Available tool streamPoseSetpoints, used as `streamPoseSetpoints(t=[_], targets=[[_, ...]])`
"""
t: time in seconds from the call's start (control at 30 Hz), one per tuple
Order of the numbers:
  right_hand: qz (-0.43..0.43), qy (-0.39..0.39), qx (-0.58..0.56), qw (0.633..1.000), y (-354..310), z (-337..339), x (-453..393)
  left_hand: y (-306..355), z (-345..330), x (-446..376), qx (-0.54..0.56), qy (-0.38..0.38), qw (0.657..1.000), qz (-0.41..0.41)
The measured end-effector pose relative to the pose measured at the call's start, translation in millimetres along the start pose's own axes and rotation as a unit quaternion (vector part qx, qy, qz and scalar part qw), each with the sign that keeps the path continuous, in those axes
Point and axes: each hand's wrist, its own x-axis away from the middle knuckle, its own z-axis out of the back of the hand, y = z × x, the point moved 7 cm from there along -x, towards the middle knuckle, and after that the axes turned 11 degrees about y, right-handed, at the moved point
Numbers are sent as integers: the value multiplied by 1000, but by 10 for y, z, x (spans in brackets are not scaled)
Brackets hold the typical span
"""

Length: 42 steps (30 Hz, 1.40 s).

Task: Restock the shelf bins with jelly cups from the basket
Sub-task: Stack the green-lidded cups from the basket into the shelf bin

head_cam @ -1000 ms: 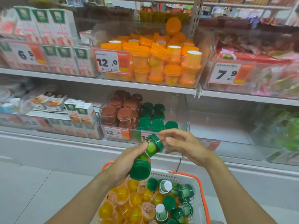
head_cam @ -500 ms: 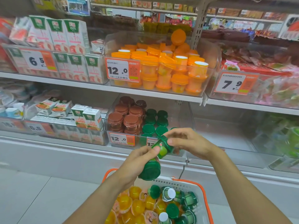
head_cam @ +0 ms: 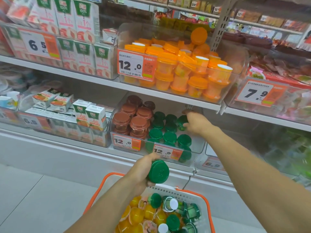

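Two green jelly cups are in hand: the right hand (head_cam: 196,122) grips one (head_cam: 182,121) at the clear bin's (head_cam: 198,147) back right corner; the left hand (head_cam: 143,170) clasps another (head_cam: 159,171) above the basket (head_cam: 208,209).

A: What can we not see well here?

B: The basket (head_cam: 207,204) is cut off by the bottom edge. The right hand (head_cam: 196,122) covers part of a green cup (head_cam: 182,121), so its grip is not clear.

A: And at right?

B: The lower right bin (head_cam: 286,148) is blurred; its green content I cannot identify. The small print on the price tag (head_cam: 137,66) is unreadable.
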Motion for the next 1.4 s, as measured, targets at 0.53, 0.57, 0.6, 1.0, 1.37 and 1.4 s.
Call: streamPoseSetpoints(t=[0.53, 0.57, 0.6, 1.0, 1.37, 1.4], targets=[[1, -119, 164, 979, -21, -438, -293, -56, -88, -48, 106, -29, 993, 42], [5, -120, 171, 978, -15, -433, -284, -50, -98, -43, 111, -27, 993, 42], [9, -121, 175, 977, -7, -431, -273, -36, -112, -29, 119, -28, 992, 41], [79, -118, -334, 932, -563, 140, 815, 208, -110, 20, 303, -63, 951, -2], [70, -86, -403, 908, -714, 67, 965, 103, -162, 102, 126, 1, 992, 24], [54, -75, -371, 924, -704, 49, 936, 105, -162, 95, 125, -1, 992, 22]])
